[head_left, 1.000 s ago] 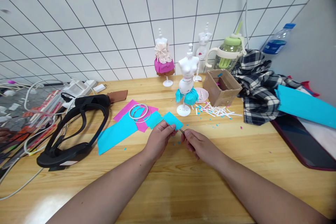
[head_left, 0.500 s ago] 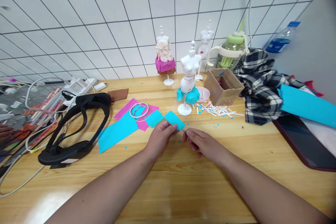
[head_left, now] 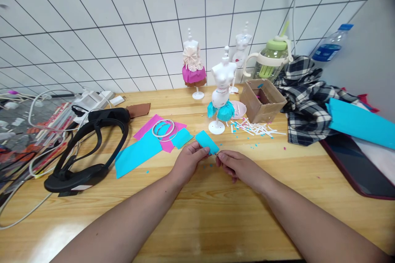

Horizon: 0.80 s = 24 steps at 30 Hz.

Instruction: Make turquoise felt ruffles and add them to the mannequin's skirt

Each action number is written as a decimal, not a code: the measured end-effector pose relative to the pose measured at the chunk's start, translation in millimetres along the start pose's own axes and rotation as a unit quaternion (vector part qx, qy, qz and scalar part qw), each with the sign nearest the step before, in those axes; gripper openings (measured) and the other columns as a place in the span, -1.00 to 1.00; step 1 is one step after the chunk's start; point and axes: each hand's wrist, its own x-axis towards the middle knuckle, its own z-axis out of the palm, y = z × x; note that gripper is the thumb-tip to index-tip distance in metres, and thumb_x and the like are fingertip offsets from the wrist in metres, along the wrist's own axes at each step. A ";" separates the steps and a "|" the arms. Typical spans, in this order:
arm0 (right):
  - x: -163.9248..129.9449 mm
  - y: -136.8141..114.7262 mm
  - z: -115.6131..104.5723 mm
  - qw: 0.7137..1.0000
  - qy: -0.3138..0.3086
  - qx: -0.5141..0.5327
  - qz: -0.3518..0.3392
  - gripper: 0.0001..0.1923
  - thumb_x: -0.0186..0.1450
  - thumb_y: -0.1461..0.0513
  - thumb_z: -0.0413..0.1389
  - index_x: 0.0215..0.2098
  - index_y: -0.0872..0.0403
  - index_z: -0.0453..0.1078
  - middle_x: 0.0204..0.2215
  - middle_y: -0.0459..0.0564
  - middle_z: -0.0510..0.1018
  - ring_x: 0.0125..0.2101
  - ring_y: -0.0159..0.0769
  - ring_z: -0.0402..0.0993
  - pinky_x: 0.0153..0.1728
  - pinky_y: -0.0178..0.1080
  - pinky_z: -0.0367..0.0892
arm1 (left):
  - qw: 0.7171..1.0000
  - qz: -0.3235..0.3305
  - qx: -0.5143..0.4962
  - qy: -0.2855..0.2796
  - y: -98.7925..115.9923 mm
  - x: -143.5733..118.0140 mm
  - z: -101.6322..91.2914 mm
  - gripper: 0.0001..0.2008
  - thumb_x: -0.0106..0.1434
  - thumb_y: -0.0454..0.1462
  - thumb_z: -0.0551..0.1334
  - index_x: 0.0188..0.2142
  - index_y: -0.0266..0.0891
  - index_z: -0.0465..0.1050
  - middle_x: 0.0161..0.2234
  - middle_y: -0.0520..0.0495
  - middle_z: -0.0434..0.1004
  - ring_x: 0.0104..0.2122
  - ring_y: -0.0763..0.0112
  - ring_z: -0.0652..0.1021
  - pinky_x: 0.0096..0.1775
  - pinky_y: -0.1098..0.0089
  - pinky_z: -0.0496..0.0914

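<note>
Spanning the view, a glossy wooden table (head_left: 216,213) meets a white tiled wall (head_left: 123,28). Left hand (head_left: 188,162) pinches a turquoise paper piece (head_left: 206,141) just above it; right hand (head_left: 239,166), closed, grips a thin metal tool (head_left: 217,155) at the paper's edge. No writing is legible.

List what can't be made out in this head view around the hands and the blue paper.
- Tool in the right hand: only a thin metal tip shows; the closed fingers hide the rest.
- Blue paper piece: its near edge is covered by the left hand.
- Cardboard box contents: its walls hide most.
- Water bottle label: too small to read.
</note>
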 end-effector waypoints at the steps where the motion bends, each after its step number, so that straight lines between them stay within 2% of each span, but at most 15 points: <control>1: 0.3 0.0 -0.4 1.000 -0.004 0.003 0.002 -0.57 0.24 -0.13 -0.05 -0.41 0.05 0.29 -0.68 -0.23 0.12 -0.65 -0.46 0.04 -0.62 -0.39 0.13 | 1.000 -0.002 0.002 -0.002 -0.2 0.2 -0.6 -0.85 0.13 -0.21 0.32 -0.34 -0.25 0.52 -0.36 -0.02 0.58 -0.34 0.36 0.51 -0.17 0.35 0.32; 10: 1.2 0.1 -0.7 0.999 -0.002 0.033 0.010 -0.58 0.19 -0.13 0.02 -0.45 0.06 0.26 -0.62 -0.23 0.10 -0.64 -0.49 0.01 -0.65 -0.41 0.09 | 1.000 0.002 0.007 -0.017 -1.0 1.4 -2.7 -0.85 0.15 -0.22 0.31 -0.32 -0.26 0.52 -0.36 -0.03 0.58 -0.33 0.35 0.50 -0.16 0.33 0.32; 15: 1.8 0.2 -1.0 0.999 -0.016 0.041 0.019 -0.57 0.19 -0.14 0.02 -0.47 0.05 0.24 -0.68 -0.26 0.04 -0.67 -0.50 -0.05 -0.65 -0.40 0.07 | 1.000 0.006 -0.004 -0.015 -1.6 2.0 -2.4 -0.85 0.14 -0.23 0.32 -0.32 -0.27 0.52 -0.37 -0.03 0.57 -0.32 0.34 0.50 -0.16 0.32 0.33; 21: 1.7 0.0 -1.0 0.998 -0.014 0.056 0.013 -0.58 0.18 -0.12 0.05 -0.49 0.05 0.22 -0.68 -0.27 0.05 -0.68 -0.51 -0.08 -0.65 -0.41 0.04 | 1.000 -0.001 -0.011 0.003 -0.6 1.0 -1.0 -0.86 0.10 -0.23 0.35 -0.35 -0.26 0.53 -0.39 0.00 0.56 -0.36 0.40 0.47 -0.19 0.36 0.32; 24: 1.0 -1.0 -3.8 1.000 -0.007 0.026 0.014 -0.59 0.19 -0.11 0.05 -0.51 0.06 0.24 -0.68 -0.25 0.07 -0.67 -0.50 -0.06 -0.66 -0.40 0.04 | 0.999 -0.003 -0.028 0.027 0.4 1.2 0.3 -0.86 0.07 -0.24 0.36 -0.38 -0.26 0.52 -0.41 0.01 0.54 -0.38 0.43 0.46 -0.22 0.39 0.31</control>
